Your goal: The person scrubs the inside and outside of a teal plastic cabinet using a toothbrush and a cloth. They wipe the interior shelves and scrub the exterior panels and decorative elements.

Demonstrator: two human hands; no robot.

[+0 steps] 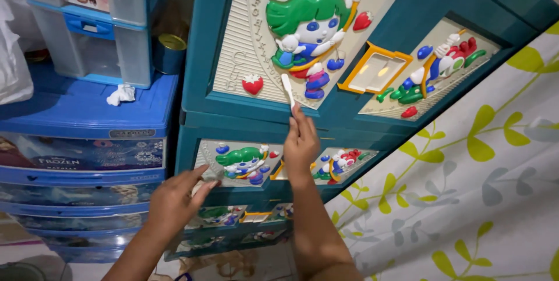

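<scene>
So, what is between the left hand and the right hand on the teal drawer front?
In the head view, a green-haired cartoon relief figure on the teal drawer front lies between left hand and right hand.
</scene>
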